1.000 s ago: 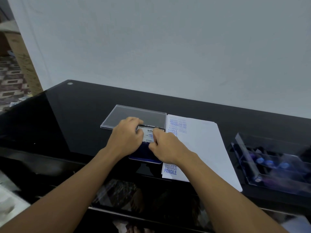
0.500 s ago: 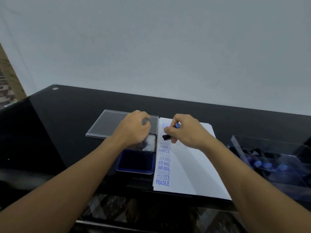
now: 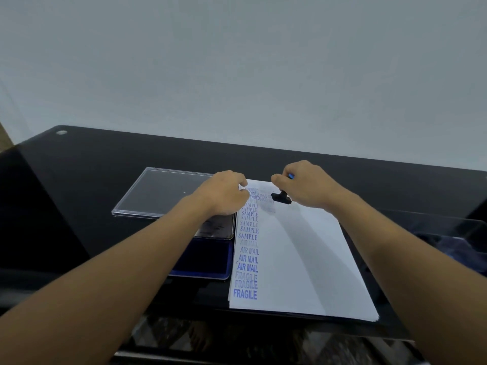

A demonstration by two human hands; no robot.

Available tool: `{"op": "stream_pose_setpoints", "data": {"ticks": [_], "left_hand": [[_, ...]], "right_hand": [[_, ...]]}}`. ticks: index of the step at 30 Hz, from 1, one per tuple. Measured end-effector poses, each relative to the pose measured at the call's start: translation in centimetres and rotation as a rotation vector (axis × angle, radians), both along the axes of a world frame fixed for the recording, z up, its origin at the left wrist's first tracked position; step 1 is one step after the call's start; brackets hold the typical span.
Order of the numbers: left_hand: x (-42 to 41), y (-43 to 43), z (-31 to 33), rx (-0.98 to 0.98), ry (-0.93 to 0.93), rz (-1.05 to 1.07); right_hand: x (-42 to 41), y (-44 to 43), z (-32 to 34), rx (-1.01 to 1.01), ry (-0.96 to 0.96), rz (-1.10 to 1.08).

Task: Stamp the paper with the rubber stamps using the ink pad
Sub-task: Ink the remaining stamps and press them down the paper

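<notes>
The right grip (image 3: 303,188) pinched the stamp (image 3: 281,198) at the paper's (image 3: 303,259) 12 o'clock end. The left grip (image 3: 224,196), grasping nothing, steadied the 11 o'clock corner beside the ink pad (image 3: 205,259). A tilted press could smear over neighbouring prints.

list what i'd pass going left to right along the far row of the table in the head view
clear lid → left hand → rubber stamp → right hand → clear tray. The paper and ink pad overlap these, so they are left out.
</notes>
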State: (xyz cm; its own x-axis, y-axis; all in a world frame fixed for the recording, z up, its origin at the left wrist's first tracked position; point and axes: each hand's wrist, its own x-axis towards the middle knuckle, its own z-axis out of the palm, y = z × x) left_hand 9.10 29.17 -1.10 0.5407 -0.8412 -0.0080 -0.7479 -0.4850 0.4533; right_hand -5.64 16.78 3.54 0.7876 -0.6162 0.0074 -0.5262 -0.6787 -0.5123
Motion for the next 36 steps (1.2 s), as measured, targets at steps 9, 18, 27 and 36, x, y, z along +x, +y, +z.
{"op": "stream_pose_setpoints", "data": {"ticks": [9, 18, 27, 36], "left_hand": [[0.8, -0.7, -1.0, 0.071, -0.030, -0.044], [0.9, -0.7, -1.3, 0.085, -0.061, -0.060], [1.2, -0.9, -1.9, 0.090, -0.082, -0.049], [1.5, -0.9, -2.6, 0.078, -0.094, -0.045]], "right_hand": [[1.6, 0.6, -1.2, -0.030, 0.214, 0.096], [2.3, 0.6, -2.0, -0.161, 0.281, 0.183], [2.8, 0.6, -2.7, -0.170, 0.275, 0.155], [2.5, 1.3, -3.8, -0.253, 0.310, 0.185]]}}
